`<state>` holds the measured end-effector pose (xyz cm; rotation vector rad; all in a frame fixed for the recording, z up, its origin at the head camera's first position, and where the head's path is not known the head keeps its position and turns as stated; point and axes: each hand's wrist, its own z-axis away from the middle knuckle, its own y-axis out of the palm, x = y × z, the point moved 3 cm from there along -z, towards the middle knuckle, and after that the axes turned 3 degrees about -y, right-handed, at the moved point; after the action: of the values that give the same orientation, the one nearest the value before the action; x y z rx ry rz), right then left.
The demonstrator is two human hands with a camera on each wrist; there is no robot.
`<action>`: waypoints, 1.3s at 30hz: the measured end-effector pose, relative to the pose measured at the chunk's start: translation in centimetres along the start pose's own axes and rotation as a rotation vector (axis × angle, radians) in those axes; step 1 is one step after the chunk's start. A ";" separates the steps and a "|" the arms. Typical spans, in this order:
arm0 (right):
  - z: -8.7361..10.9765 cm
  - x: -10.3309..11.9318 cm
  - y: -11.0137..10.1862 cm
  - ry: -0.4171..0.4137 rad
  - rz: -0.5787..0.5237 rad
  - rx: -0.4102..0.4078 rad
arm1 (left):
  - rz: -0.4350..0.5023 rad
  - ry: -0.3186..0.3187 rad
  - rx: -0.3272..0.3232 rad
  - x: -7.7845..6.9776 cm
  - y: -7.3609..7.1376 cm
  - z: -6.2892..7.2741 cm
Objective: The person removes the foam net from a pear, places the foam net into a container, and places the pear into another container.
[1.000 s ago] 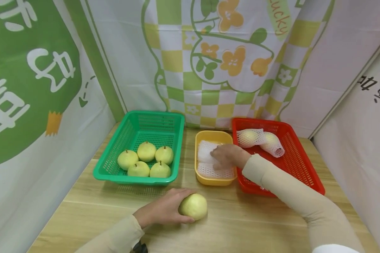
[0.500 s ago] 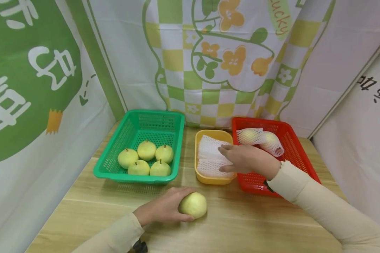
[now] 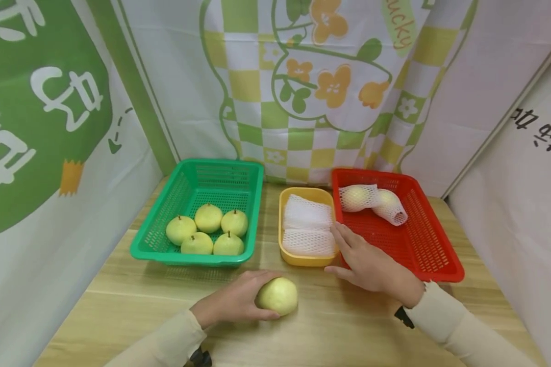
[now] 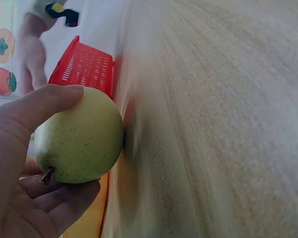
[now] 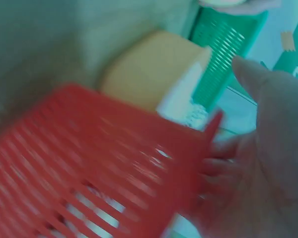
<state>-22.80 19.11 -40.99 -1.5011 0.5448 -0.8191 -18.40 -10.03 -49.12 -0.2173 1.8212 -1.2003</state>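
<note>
A yellow-green pear [image 3: 280, 296] sits on the wooden table, gripped by my left hand [image 3: 231, 302]. In the left wrist view the thumb and fingers curl round the pear [image 4: 82, 136], whose stem [image 4: 47, 176] points toward the palm. My right hand [image 3: 372, 262] holds nothing. Its fingers are extended over the near left corner of the red basket [image 3: 422, 244], beside the yellow container [image 3: 307, 261]. White foam net sleeves [image 3: 307, 211] lie in that container. The right wrist view is blurred; there the hand [image 5: 283, 153] is by the red basket's rim.
At the left, a green basket [image 3: 252, 219] holds several bare pears [image 3: 208, 218]. Two pears in foam nets [image 3: 358, 198] lie at the back of the red basket. A patterned curtain [image 3: 303, 127] hangs behind, and fabric walls stand on both sides.
My right hand has moved from over the foam sleeves in the yellow container toward me and to the right. The left hand keeps its grip on the pear in place.
</note>
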 end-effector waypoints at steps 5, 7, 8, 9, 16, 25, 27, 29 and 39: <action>0.5 -0.1 2.7 -0.064 0.088 -0.181 | 0.015 0.013 -0.024 -0.1 0.0 -0.1; 0.5 -0.2 3.4 -0.073 0.144 -0.231 | 0.017 0.021 -0.039 -0.2 -0.1 -0.1; 0.5 -0.2 3.6 -0.073 0.165 -0.249 | 0.013 0.026 -0.046 -0.4 -0.2 -0.1; 0.5 -0.3 3.8 -0.071 0.181 -0.261 | 0.004 0.034 -0.054 -0.6 -0.4 -0.1; 0.1 -0.3 4.3 -0.029 0.219 -0.254 | -0.129 0.101 -0.096 -3.2 -5.2 0.6; 0.4 -0.3 4.3 -0.034 0.252 -0.281 | -0.394 0.100 -0.110 -4.5 -16.1 0.5; 0.4 -0.3 4.3 -0.040 0.262 -0.291 | -0.443 0.055 -0.087 -4.0 -18.3 0.2; 0.5 -0.3 4.3 -0.043 0.267 -0.297 | -0.484 0.001 -0.059 -3.2 -20.3 -0.2; 0.3 -0.1 4.3 -0.044 0.266 -0.306 | -0.534 -0.168 0.059 3.1 -25.7 -2.4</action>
<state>-22.05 18.86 -45.19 -1.6739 0.8457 -0.5096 -30.02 -23.36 -30.14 -0.7839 1.6244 -1.5423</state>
